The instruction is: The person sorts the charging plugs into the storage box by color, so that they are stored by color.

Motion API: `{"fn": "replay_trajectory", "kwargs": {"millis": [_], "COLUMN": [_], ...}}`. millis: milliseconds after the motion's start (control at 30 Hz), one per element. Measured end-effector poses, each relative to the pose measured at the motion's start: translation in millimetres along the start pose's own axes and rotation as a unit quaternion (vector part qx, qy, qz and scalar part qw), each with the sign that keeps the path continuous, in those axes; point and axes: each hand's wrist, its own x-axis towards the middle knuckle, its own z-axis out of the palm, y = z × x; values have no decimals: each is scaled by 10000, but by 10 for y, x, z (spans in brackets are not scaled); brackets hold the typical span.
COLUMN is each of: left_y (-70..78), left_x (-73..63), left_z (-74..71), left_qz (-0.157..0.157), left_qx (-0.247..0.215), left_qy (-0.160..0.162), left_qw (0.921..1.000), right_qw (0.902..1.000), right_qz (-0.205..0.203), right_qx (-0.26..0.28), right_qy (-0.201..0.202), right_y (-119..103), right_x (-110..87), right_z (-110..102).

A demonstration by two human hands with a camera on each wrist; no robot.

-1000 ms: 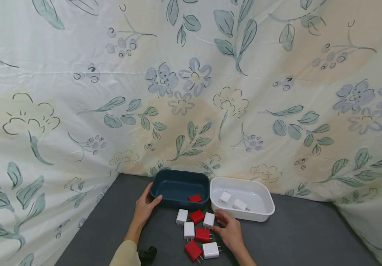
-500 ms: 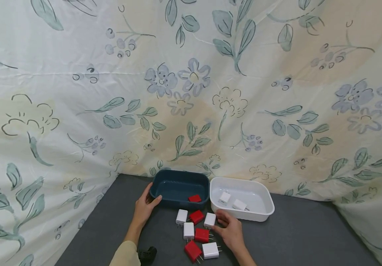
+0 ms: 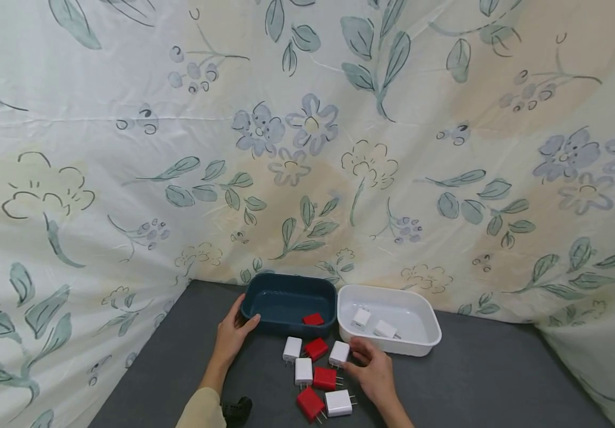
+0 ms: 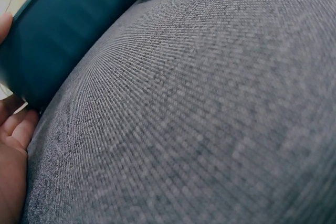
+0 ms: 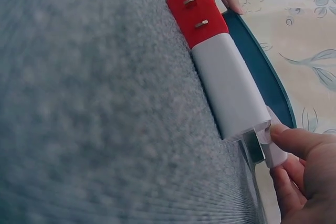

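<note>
My left hand (image 3: 230, 336) grips the left end of a dark blue dish (image 3: 275, 325), thumb at its front side. My right hand (image 3: 372, 371) pinches a white charger plug (image 3: 338, 353) between thumb and fingers, just in front of the white dish (image 3: 416, 349). In the right wrist view the thumb overlaps that charger (image 5: 276, 153), partly behind another white charger (image 5: 228, 85) and a red one (image 5: 198, 14). Left of the right hand lie a red charger (image 3: 316, 349), another red charger (image 3: 325, 378) and several more.
Inside the blue dish is one red charger (image 3: 313, 320); the white dish holds two white chargers, one (image 3: 361, 318) left of the other (image 3: 385, 329). A black object (image 3: 237, 411) lies by the left sleeve. Floral cloth (image 3: 307, 178) hangs behind the dark grey table (image 3: 478, 380).
My right hand has shifted slightly to the right with the white charger, widening its distance from the red charger beside it. The left hand keeps its place on the blue dish.
</note>
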Motion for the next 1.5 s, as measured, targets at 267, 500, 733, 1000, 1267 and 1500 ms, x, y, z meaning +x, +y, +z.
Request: {"fn": "replay_trajectory", "kwargs": {"millis": [267, 500, 733, 1000, 1267, 1500], "left_y": [310, 135, -39, 26, -16, -37], "left_x": [-120, -51, 27, 14, 19, 11], "left_z": [-88, -35, 11, -9, 19, 28], "left_qz": [-28, -16, 37, -42, 30, 117], "left_qx": [-143, -152, -53, -115, -49, 37], "left_qy": [-198, -92, 93, -67, 42, 193], "left_qw": [9997, 9998, 9999, 9999, 10000, 9997], "right_qw": [10000, 9997, 9986, 9973, 9949, 9932], "right_qz": [-7, -123, -257, -206, -362, -303], "right_qx": [84, 182, 451, 693, 914, 939], "right_qy": [35, 141, 122, 141, 239, 623], "right_y": [-70, -99, -156, -204, -233, -263], "right_x": [-19, -19, 22, 42, 52, 64], "right_z": [-24, -40, -108, -163, -186, -199]}}
